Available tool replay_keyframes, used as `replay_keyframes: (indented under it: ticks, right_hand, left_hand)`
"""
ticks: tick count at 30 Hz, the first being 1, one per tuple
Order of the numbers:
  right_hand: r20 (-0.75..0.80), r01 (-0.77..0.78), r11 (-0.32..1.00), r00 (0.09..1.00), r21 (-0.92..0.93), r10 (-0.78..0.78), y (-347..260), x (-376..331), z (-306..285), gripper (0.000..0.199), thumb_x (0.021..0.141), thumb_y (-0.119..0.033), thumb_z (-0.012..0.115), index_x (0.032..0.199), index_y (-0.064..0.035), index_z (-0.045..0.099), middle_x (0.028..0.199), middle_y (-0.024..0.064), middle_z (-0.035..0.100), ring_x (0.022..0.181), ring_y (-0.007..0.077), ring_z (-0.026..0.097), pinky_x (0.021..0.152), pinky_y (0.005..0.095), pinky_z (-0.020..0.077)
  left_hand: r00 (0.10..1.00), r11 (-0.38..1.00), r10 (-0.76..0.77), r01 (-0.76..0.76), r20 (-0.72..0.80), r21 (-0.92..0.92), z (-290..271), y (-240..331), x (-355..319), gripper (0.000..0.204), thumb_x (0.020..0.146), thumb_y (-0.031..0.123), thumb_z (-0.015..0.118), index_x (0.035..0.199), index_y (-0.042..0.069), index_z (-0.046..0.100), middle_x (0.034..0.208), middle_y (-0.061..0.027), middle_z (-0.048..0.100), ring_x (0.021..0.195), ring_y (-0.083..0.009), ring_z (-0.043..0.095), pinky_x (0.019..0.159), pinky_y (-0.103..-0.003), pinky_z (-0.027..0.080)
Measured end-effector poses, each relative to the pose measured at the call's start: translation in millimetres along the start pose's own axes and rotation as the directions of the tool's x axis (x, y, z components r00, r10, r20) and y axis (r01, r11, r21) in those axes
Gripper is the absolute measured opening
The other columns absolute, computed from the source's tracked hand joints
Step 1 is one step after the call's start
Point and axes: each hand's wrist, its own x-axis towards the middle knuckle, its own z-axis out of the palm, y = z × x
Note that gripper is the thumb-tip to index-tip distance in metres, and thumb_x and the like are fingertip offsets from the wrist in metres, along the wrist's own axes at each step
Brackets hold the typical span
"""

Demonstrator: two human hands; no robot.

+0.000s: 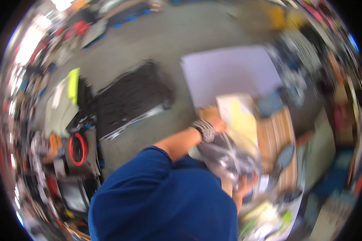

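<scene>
A clear plastic bag with something dark inside [231, 158] is between my two hands, over the near edge of a striped wood-look surface [275, 132]. Its shiny film is creased. My left hand [217, 124], below a patterned wristband, is closed at the bag's upper end. On its lower right side, my right hand [246, 183] grips it with the fingers curled; part of that hand is blurred. Just beyond the bag lie yellow and white sheets [243, 120]. Motion smears the contents, so I cannot tell their kind.
A large lavender sheet [233, 72] lies farther off. To the left, a dark flat pile with a shiny edge [134, 96] rests on the grey floor. A red-rimmed round thing [77, 149] stands among clutter at left. Transparent packaging with green bits [267, 221] lies near right.
</scene>
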Motion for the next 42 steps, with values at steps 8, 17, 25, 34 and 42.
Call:
replay_keyframes:
  ticks: [8, 17, 25, 34, 42]
  right_hand:
    - [0.303, 0.642, 0.704, 0.766, -0.304, -0.567, -83.4, 16.4, 20.8, 0.031, 0.100, -0.023, 0.055, 0.094, 0.0044, 0.067, 0.115, 0.0183, 0.066, 0.108, 0.0324, 0.060, 0.093, 0.0469, 0.0459]
    - [0.371, 0.359, 0.824, 0.907, -0.437, -0.198, -77.8, 23.4, 93.9, 0.022, 0.087, -0.006, 0.068, 0.106, 0.0001, 0.060, 0.100, 0.0065, 0.062, 0.086, 0.0156, 0.054, 0.081, 0.0283, 0.0450]
    - [0.405, 0.239, 0.942, 0.857, 0.235, -0.319, -42.6, 25.5, 83.6, 0.016, 0.089, -0.012, 0.066, 0.097, 0.0009, 0.064, 0.102, 0.0096, 0.064, 0.091, 0.0201, 0.058, 0.080, 0.0331, 0.0468]
    - [0.657, 0.602, 0.581, 0.739, -0.548, -0.146, -93.9, 30.4, 59.2, 0.047, 0.093, -0.038, 0.062, 0.120, 0.0003, 0.057, 0.095, 0.0152, 0.067, 0.085, 0.0301, 0.062, 0.078, 0.0361, 0.0502]
    - [0.714, 0.520, 0.770, 0.690, -0.369, -0.124, -98.5, 36.9, 50.9, 0.043, 0.093, -0.035, 0.063, 0.118, -0.0014, 0.058, 0.087, 0.0135, 0.066, 0.073, 0.0339, 0.060, 0.068, 0.0369, 0.0509]
  left_hand:
    - [0.974, 0.972, 0.224, -0.223, -0.010, 0.071, -36.8, 40.8, -13.0, 0.038, 0.082, 0.042, 0.068, 0.077, 0.005, 0.071, 0.075, -0.0170, 0.068, 0.076, -0.0359, 0.066, 0.068, -0.046, 0.051]
    - [0.562, 0.562, 0.807, -0.825, -0.181, -0.059, -25.2, 109.7, -67.2, 0.011, 0.082, 0.018, 0.057, 0.083, 0.010, 0.064, 0.093, -0.0117, 0.057, 0.089, -0.0306, 0.055, 0.074, -0.042, 0.049]
    - [0.794, 0.757, 0.600, -0.604, -0.101, -0.249, -0.9, 111.3, -58.8, 0.038, 0.087, 0.038, 0.063, 0.109, 0.008, 0.058, 0.086, -0.0175, 0.064, 0.084, -0.0377, 0.064, 0.068, -0.048, 0.050]
    - [0.808, 0.721, 0.551, -0.587, -0.211, -0.367, 24.2, 91.0, -70.6, 0.041, 0.091, 0.038, 0.059, 0.116, 0.007, 0.048, 0.076, -0.0174, 0.065, 0.072, -0.0403, 0.064, 0.057, -0.049, 0.047]
    - [0.705, 0.515, 0.614, -0.699, -0.355, -0.496, 68.0, 89.4, -79.8, 0.038, 0.091, 0.016, 0.051, 0.126, 0.008, 0.042, 0.091, -0.0189, 0.066, 0.077, -0.0404, 0.063, 0.059, -0.049, 0.045]
